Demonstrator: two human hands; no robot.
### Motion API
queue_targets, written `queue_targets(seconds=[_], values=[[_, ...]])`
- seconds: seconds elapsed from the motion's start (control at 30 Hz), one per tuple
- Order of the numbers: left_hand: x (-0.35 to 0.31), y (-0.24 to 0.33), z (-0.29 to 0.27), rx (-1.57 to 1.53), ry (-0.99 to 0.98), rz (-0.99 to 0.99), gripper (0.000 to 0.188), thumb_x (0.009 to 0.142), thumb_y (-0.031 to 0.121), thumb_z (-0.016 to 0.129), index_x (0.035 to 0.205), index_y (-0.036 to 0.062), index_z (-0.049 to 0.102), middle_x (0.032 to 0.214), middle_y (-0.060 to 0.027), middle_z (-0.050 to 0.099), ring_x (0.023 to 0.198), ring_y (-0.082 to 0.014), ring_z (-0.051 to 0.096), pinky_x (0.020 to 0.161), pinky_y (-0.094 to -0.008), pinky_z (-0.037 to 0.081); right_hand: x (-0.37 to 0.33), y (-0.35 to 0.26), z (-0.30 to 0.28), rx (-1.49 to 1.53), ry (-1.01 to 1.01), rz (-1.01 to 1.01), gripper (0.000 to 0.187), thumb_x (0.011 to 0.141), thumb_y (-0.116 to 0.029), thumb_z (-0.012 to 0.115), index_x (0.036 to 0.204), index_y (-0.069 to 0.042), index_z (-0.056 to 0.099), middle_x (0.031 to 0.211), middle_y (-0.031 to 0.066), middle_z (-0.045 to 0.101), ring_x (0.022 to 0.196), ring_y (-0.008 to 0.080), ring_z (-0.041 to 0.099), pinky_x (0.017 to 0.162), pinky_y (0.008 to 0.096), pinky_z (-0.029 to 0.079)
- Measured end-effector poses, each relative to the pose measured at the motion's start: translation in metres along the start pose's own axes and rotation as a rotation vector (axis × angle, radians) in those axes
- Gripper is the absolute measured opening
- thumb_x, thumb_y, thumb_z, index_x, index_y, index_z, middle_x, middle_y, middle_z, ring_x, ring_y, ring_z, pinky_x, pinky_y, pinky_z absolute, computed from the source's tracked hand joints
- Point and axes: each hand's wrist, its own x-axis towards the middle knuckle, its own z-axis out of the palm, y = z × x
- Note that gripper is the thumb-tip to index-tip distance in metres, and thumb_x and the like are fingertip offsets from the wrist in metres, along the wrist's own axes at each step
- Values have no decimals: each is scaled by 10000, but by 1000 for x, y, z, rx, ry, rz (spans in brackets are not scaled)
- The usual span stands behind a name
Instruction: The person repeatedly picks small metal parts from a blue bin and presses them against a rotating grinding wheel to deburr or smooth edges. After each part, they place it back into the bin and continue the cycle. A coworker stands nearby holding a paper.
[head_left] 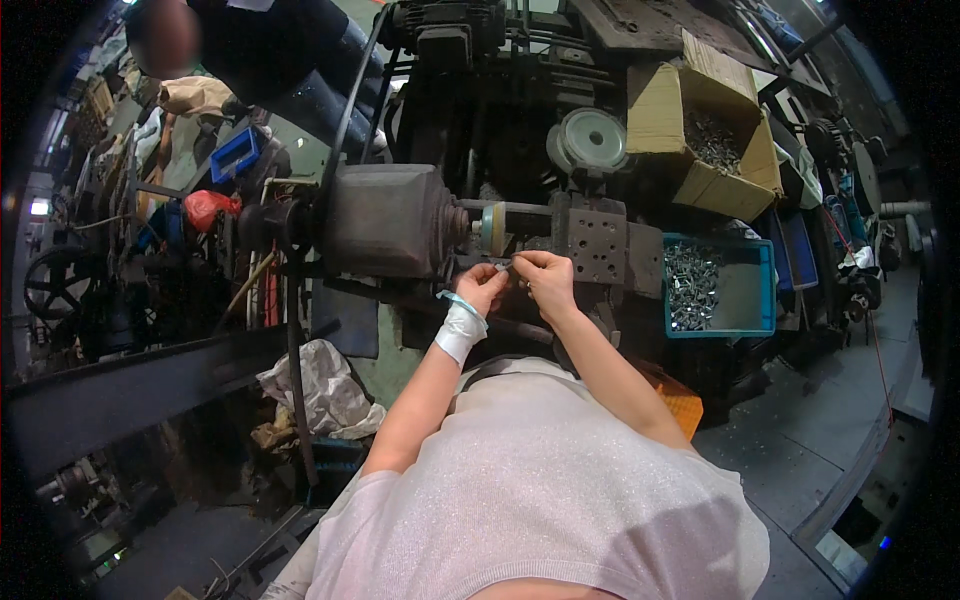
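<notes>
1. Silvery and apparently metal, a small piece [504, 267] sits between the fingertips of the left hand [481, 287] and the right hand [547, 284], near the machine's round wheel [494, 228].
2. Thumb and fingers of the left hand pinch one side; the right hand's thumb and forefinger appear to grip the other (its exact outline is too small to make out).
3. It should handle as light, stiff and hard to break, though smooth metal could slip or turn between fingertips.
4. Opposite outer edges look like the best hold, pinched lightly, minding any sharp rim.
5. Loose shiny parts [692, 288] fill much of the teal tray [722, 335] at right; one is probably easiest lifted by a protruding end.
</notes>
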Motion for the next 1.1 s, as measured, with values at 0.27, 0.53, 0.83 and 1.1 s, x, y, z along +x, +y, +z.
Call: queue_targets(seconds=[0.27, 0.53, 0.83, 1.1], values=[[19, -8, 9, 13, 168, 111, 82, 767, 101, 558, 707, 46, 547, 557, 8, 512, 387, -46, 374, 345, -196, 263, 22, 12, 7, -155, 65, -136, 164, 698, -77, 610, 806, 44, 635, 683, 83, 627, 595, 105, 546, 546, 243, 428], [17, -6, 13, -56, 201, 118, 73, 761, 82, 554, 705, 35, 546, 565, -5, 529, 386, -47, 375, 337, -202, 258, 23, 16, 10, -110, 84, -122, 159, 694, -77, 613, 803, 36, 639, 678, 80, 627, 598, 100, 542, 556, 242, 430], [0, 8, 19, 46, 161, 190, 121, 785, 131, 563, 759, 13, 573, 576, -13, 546, 404, -45, 404, 357, -190, 293, 14, 6, 8, 37, 67, -61, 154, 690, -65, 609, 827, -6, 649, 646, 50, 600, 571, 92, 525, 492, 246, 411], [-35, 9, -1, -348, -263, 4, 677, 814, 586, 315, 1105, -13, 430, 749, -83, 588, 565, -64, 463, 428, -212, 354, -17, -32, -25, 649, -365, 459, 131, 757, -194, 569, 732, -84, 502, 646, 42, 520, 511, 162, 512, 411, 225, 375]])
